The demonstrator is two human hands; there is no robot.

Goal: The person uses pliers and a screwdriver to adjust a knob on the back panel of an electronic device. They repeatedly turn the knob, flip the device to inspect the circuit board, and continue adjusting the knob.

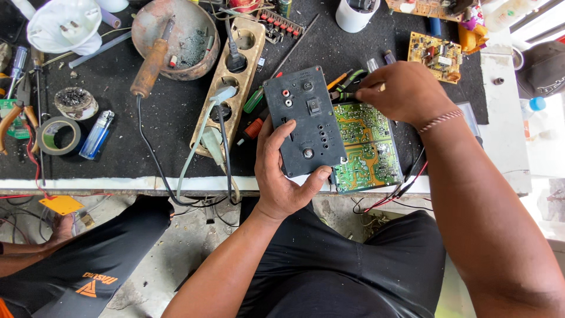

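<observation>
My left hand [281,176] grips a black rectangular panel [305,121] with round jacks, a switch and a knob hole, thumb on its lower edge. A green circuit board [368,150] is attached along the panel's right side. My right hand [403,91] is closed around small green-handled pliers [348,87] whose tip sits at the top edge of the green board, next to the panel's upper right corner. Thin red and black wires [406,182] trail from the board over the table edge.
A wooden power strip [231,82] with plugs lies left of the panel. A soldering iron [152,62] rests in a rusty bowl [194,23]. Tape roll [59,135], blue lighter [97,134], orange-handled pliers [12,121], another circuit board [435,56] and a white cup [356,15] lie around.
</observation>
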